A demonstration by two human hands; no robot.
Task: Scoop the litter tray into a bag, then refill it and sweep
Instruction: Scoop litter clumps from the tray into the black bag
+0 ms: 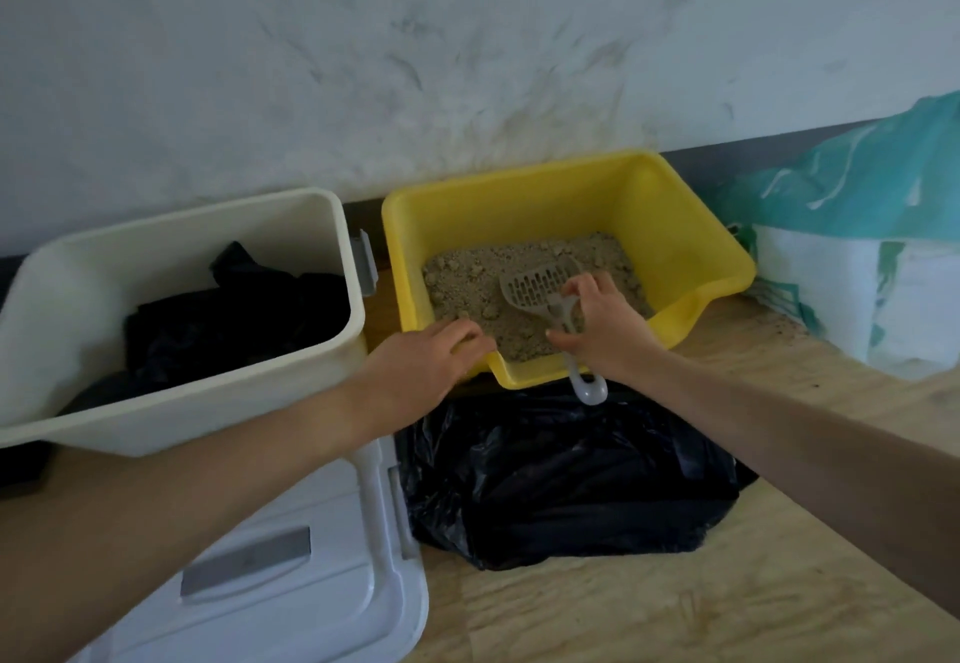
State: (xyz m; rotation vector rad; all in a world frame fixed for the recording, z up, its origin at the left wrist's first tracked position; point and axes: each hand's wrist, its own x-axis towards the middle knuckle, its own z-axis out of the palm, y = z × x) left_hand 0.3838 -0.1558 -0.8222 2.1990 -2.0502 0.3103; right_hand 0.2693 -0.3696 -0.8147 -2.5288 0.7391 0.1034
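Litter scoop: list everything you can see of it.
The litter scoop is pale grey, plastic-looking, with a slotted, cupped head and a flat handle ending in a hang loop. It lies tilted, head on the clumpy tan litter inside the yellow litter tray, handle crossing the tray's low front lip, loop over the black bag. The right hand grips the handle's middle.

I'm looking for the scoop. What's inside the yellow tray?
Lumpy tan litter lies in the yellow tray, with the grey scoop on it, gripped by the right hand. The litter hides the tray's bottom and anything buried.
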